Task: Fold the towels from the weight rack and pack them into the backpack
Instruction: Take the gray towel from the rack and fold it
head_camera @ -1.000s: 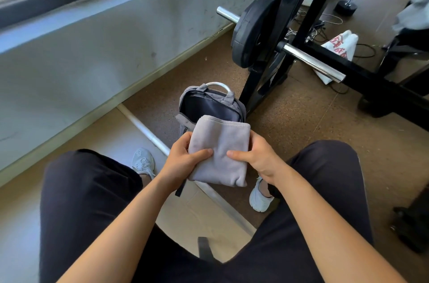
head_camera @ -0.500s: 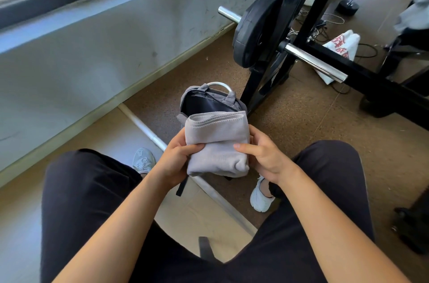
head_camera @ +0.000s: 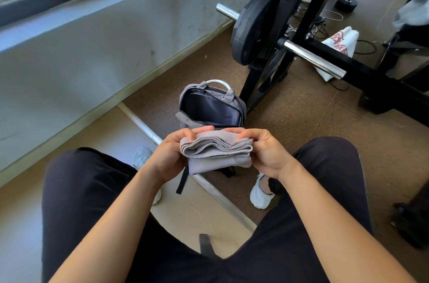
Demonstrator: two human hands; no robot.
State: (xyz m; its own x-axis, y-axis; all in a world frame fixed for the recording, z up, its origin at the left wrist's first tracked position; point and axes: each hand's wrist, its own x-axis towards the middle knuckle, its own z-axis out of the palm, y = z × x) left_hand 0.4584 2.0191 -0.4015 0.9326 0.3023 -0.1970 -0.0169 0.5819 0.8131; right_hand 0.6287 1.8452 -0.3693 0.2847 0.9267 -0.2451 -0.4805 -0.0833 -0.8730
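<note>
A grey towel (head_camera: 217, 151) folded into a thick stack of layers hangs between my knees. My left hand (head_camera: 170, 155) grips its left end and my right hand (head_camera: 267, 151) grips its right end, thumbs on top. Just beyond it on the floor stands a grey backpack (head_camera: 210, 106), unzipped, with its dark lining showing and a pale handle at the top. The towel covers the backpack's lower front. The black weight rack (head_camera: 299, 18) rises behind the backpack, carrying a barbell with a black plate (head_camera: 253, 27).
A white bag with red print (head_camera: 340, 47) lies on the brown floor behind the rack, among cables. My white shoes (head_camera: 261, 192) flank a pale metal floor strip (head_camera: 144, 125). The wall and window are close on the left. Another person's legs stand at the top right.
The towel was upright and flat a second ago; both hands have folded its top half down toward me, so it is now a shorter, thicker bundle held level.
</note>
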